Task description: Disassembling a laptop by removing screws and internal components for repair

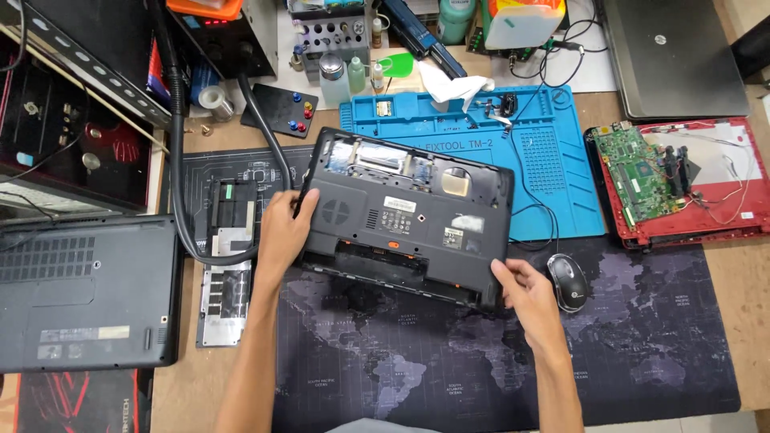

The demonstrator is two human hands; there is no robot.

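A black laptop (405, 215) lies upside down in the middle of the desk, its base facing up with the battery bay and a cover opening bare. My left hand (285, 228) grips its left edge, thumb on top. At the laptop's near right corner my right hand (525, 293) holds on, fingers curled around the edge. The laptop rests partly on a dark world-map desk mat (642, 345) and partly on a blue silicone work mat (553, 160).
A grey laptop (84, 293) lies upside down at left. A black mouse (567, 282) sits just right of my right hand. A red laptop shell with a green circuit board (678, 180) is at right. Removed covers (224, 305), a black hose (180, 160) and bottles (345, 72) lie behind.
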